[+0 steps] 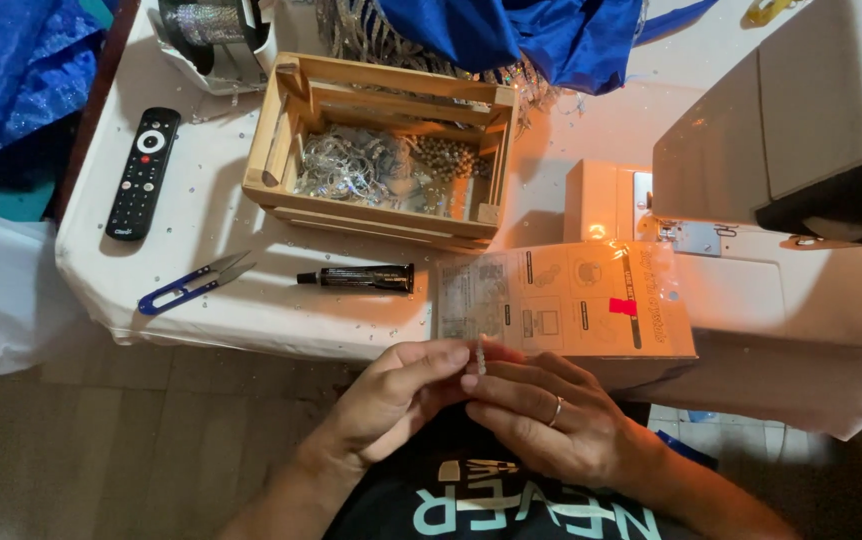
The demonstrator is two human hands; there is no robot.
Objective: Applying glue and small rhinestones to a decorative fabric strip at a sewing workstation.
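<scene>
A tiny clear bead strip [481, 356], likely light and easy to bend, is pinched at its ends by the left hand [401, 395] and right hand [541, 415].

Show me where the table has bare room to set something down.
Free: the strip between the remote and the wooden crate, and the patch between the thread snips and the glue tube. Crowded: the right side, under the sewing machine and the plastic packet, with both hands just below.

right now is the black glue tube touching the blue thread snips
Apart. The head view shows bare white tabletop between the black glue tube and the blue thread snips.
</scene>
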